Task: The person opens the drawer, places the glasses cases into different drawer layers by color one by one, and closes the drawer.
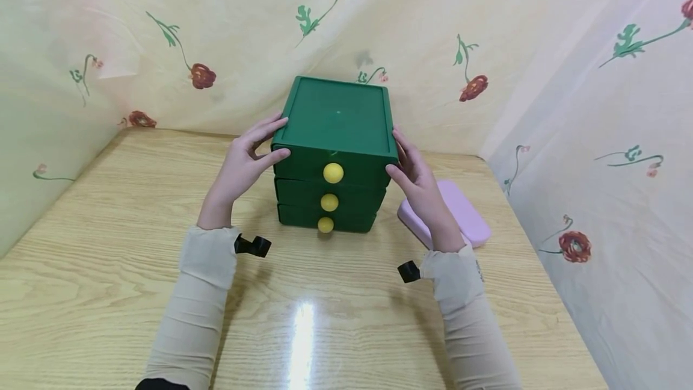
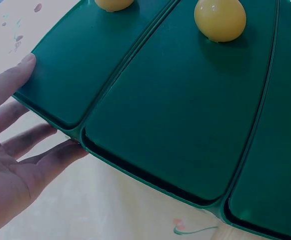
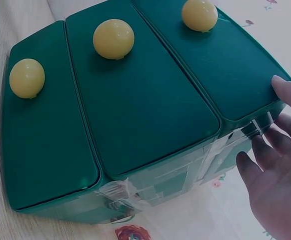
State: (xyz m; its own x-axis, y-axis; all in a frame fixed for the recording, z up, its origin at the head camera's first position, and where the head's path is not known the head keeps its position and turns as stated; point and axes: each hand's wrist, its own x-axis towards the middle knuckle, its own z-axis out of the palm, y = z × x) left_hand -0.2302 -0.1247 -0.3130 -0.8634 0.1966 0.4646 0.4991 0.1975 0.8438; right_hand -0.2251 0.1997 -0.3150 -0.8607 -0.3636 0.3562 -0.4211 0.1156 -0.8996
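Note:
A green three-drawer cabinet (image 1: 338, 119) stands at the back of the table, its front facing me. Each drawer has a round yellow knob (image 1: 333, 173), and all three drawers are closed. My left hand (image 1: 242, 164) grips the cabinet's upper left corner, thumb on the front edge and fingers along the side. At the upper right corner my right hand (image 1: 421, 188) holds it the same way. In the right wrist view, strips of clear tape (image 3: 178, 172) run along the cabinet's side.
A lilac rounded box (image 1: 465, 212) lies on the wooden table (image 1: 108, 245), partly behind my right wrist. Flower-printed cloth (image 1: 243, 35) hangs behind the table and along its sides. Small black cameras (image 1: 261, 246) jut inward from both wrists.

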